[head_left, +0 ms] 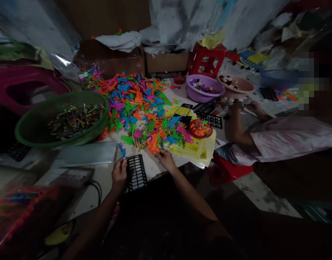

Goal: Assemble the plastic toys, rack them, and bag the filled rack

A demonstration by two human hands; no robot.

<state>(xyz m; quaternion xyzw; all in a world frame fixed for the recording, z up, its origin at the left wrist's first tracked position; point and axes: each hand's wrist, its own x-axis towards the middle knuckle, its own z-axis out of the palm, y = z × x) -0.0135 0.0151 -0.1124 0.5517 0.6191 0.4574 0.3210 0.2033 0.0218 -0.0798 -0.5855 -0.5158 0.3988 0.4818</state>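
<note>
Between the fingers of my left hand [119, 172] a small blue plastic piece [122, 150] stands upright. A black grid tray [137, 172] lies just right of that hand, at the table's front edge. My right hand [165, 159] is closed on an orange plastic piece [153, 144] at the near edge of a big pile of coloured plastic pieces [136, 94]. Yellow printed sheets [194, 147] lie to the right of the pile, with a small red basket [200, 129] of orange pieces on them.
A green basin [23, 133] of small striped pieces and a stack of clear bags [87, 154] are at left. Purple [202, 95] and pink [247, 86] basins stand behind. At right, a person [287, 137] handles small items near black grids [216, 121].
</note>
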